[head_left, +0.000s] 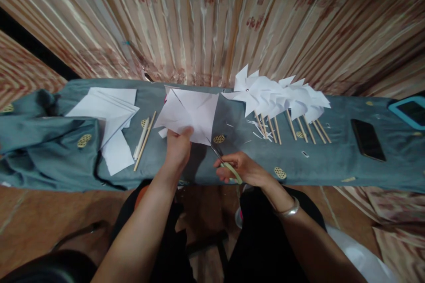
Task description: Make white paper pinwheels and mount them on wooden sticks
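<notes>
White paper (199, 110) above grey-green cloth (332, 163); pleated curtain (202, 31) behind; brown floor (23, 219) below

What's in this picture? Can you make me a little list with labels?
Left grip: holds a partly cut paper sheet
Right grip: holds green-handled scissors, blades at the sheet's near right corner
To the right: white pinwheels, then a phone
To the left: loose sticks, white paper pile
Underneath: grey-green cloth

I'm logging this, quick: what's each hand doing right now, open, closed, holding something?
Left hand: closed, holding the partly cut white paper square.
Right hand: closed, holding the green-handled scissors.
</notes>
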Demonstrator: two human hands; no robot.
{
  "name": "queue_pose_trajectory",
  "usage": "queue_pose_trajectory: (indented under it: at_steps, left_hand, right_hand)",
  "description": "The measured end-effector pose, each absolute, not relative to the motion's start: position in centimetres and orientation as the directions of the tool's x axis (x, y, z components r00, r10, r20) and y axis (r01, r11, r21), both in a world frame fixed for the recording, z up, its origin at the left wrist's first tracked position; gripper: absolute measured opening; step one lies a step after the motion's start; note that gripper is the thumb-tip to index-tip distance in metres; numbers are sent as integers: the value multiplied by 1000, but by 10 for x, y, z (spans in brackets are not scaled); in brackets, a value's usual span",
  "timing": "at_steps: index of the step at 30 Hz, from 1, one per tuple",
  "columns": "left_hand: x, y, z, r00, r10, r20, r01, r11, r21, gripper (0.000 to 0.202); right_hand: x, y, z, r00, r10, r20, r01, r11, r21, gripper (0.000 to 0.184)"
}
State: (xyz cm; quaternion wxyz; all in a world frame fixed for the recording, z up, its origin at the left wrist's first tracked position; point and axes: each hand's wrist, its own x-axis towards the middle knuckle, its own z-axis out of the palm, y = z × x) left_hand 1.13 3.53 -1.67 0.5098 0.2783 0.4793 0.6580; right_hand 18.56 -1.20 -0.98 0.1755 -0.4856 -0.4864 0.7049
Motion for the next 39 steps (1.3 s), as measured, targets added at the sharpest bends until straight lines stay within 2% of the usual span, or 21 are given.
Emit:
queue_pose_trajectory:
  at_steps: [8,25,39]
  left_hand:
    - [17,33,-15,-299,945,-131,-431,-12,902,58]
    - [21,32,-15,-293,942,-166,-455,15,890,62]
    - [19,33,-15,-274,951,-145,-473,-2,881,62]
  right_hand:
    - [186,-9,-9,-462,709,-532,219,-490,-844,40]
    - [185,-9,-10,-468,750,-469,204,-424,-882,36]
    - [183,-8,-11,-439,741,-509,190,-477,-858,37]
